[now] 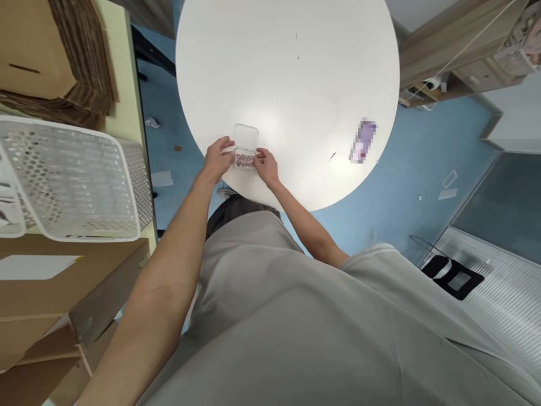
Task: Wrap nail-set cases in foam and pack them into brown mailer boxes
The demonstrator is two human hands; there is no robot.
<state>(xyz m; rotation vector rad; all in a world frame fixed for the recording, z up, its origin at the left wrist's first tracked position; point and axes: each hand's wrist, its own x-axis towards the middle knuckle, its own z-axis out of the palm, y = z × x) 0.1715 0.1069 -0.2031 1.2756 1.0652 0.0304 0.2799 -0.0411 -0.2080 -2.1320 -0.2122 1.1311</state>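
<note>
A small clear plastic box (pixel 244 167) sits on the white round table near its front edge, its hinged lid (pixel 246 136) raised and tipped back. Inside lie several small shiny pink pieces (pixel 244 160), too small to make out. My left hand (pixel 218 158) grips the box's left side, with thumb and forefinger curved against it. At the right side my right hand (pixel 266 167) has its fingers curled in, the tips on the box's rim by the pink pieces. Whether those fingertips also pinch a piece is hidden.
On the round table (pixel 287 73), a purple blurred object (pixel 363 141) lies to the right, with a small dark mark beside it. To the left, a side table carries a white perforated basket (pixel 91 186) and stacked flat cardboard (pixel 38 56). Cardboard boxes (pixel 63 293) stand below.
</note>
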